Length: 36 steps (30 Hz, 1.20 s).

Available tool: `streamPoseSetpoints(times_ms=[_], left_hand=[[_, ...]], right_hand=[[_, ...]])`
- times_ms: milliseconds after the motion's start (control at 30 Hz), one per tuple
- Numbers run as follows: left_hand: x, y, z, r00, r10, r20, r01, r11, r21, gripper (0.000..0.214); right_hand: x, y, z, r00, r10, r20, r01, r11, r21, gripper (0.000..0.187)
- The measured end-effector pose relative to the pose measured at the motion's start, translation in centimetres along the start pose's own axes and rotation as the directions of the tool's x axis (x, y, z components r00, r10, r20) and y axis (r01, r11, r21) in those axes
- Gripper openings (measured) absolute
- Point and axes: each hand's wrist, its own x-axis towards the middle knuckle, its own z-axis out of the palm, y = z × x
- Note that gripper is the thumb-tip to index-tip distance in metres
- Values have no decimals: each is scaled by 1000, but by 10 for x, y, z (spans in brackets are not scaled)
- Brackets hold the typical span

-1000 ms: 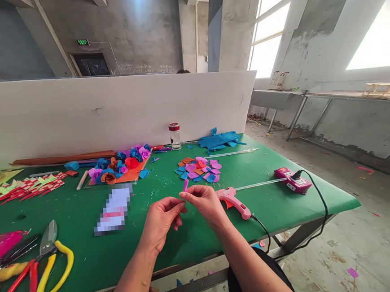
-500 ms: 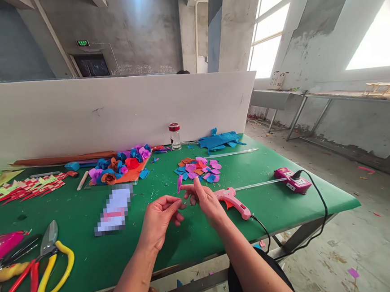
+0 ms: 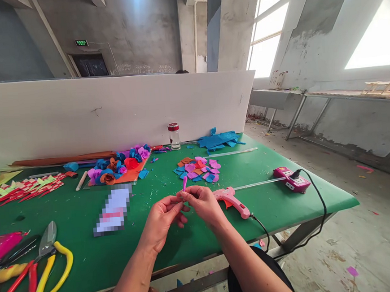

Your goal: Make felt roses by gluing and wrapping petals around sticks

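A small, narrow piece of rolled purple paper (image 3: pixel 185 183) stands upright above my fingertips, over the front middle of the green table. My right hand (image 3: pixel 204 204) is closed, with thumb and index finger pinching the paper's lower end. Just below and to the left, my left hand (image 3: pixel 163 219) is also closed, its thumb and fingertips pressed together beside the right ones. What lies inside the left pinch is hidden. Beyond the hands lies a loose heap of purple, blue and orange paper petals (image 3: pixel 197 169). A pink hot glue gun (image 3: pixel 231 198) rests to the right of my right hand.
Finished paper flowers (image 3: pixel 118 166) lie on the table (image 3: pixel 270 158) at back left. Yellow- and red-handled cutters (image 3: pixel 50 261) are at front left. A power strip (image 3: pixel 292 180) sits right, its cable dropping over the edge. A glass jar (image 3: pixel 174 136) stands before the white board (image 3: pixel 111 110).
My right hand has drawn its extended fingers in and now pinches the purple paper. The paper has shifted slightly right and stands straighter. My left hand has barely moved.
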Motion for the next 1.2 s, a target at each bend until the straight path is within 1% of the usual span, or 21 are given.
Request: streamPoseSetpoints(times_ms=[100,200,333,400,500,533,633,733,800,867,967,1067,1200], left_hand=[[2,-4,1,1000,11,-6,-11,1000,14,37],[4,-8,1,998,52,-30,-51,998,48,34],[4,-9,0,994,96,-59,-92,993,71,34],[4,-7,0,991,101,-85,-93,992,86,36],[3,-5,1,984,99,-145,-82,989,119,38],[3,-6,1,982,101,-163,-80,988,129,38],[4,-7,2,976,110,-189,-82,985,151,38],[5,-10,2,974,114,-198,-86,986,144,37],[6,-11,2,973,121,-198,-91,984,153,34],[6,-12,2,974,126,-186,-93,980,178,32],[5,-12,2,987,101,-127,-75,978,194,32],[5,-12,2,996,75,-57,-64,983,173,36],[6,-12,3,992,114,-58,-101,977,189,34]], right_hand=[[-1,0,1,1000,13,5,-13,1000,12,31],[-2,-2,1,999,50,-11,-49,996,71,33],[-1,-3,-1,996,71,54,-77,990,117,38],[0,-3,-4,998,54,41,-58,994,96,40],[2,-4,-11,997,11,-71,-9,1000,23,33],[3,-5,-13,996,-4,-92,4,1000,-6,31],[3,-9,-18,995,-45,-84,40,997,-60,33],[2,-12,-16,998,-39,-57,36,998,-52,38],[1,-12,-12,998,-13,-54,13,1000,-12,36],[1,-11,-9,996,-8,-90,11,1000,29,33],[1,-8,-6,993,-9,-121,17,998,63,29],[1,-7,-7,998,4,-66,3,995,100,28],[1,-6,-8,999,19,-35,-15,995,103,31]])
